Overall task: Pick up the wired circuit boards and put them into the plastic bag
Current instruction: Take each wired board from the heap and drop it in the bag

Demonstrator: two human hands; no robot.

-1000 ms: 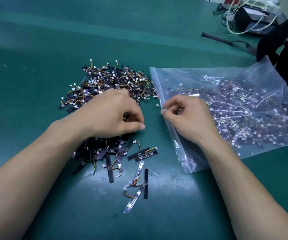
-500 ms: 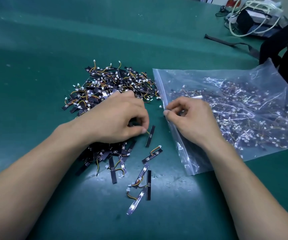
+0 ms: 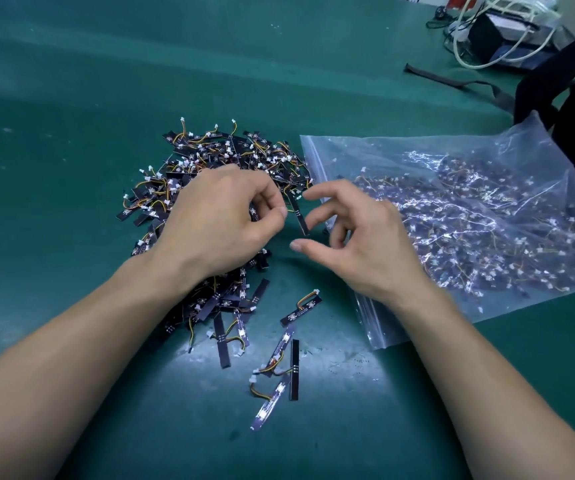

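A pile of small black wired circuit boards (image 3: 230, 157) lies on the green table, spreading under my left forearm. My left hand (image 3: 216, 223) is over the pile, its fingers curled round wired boards; one black strip board (image 3: 298, 211) hangs from its fingertips. My right hand (image 3: 355, 237) hovers just right of that strip, thumb and fingers spread apart, holding nothing. The clear plastic zip bag (image 3: 486, 161) lies flat to the right, holding many boards, its mouth edge toward my hands.
Several loose boards (image 3: 279, 362) lie near the front of the green mat (image 3: 71, 133). At the back right sit a dark box with white cables (image 3: 500, 32), a black strap (image 3: 452, 79) and a black bag (image 3: 563, 81).
My right hand let go of the bag's mouth edge and spread its fingers toward the left hand. My left hand lifted a strip board up from the pile.
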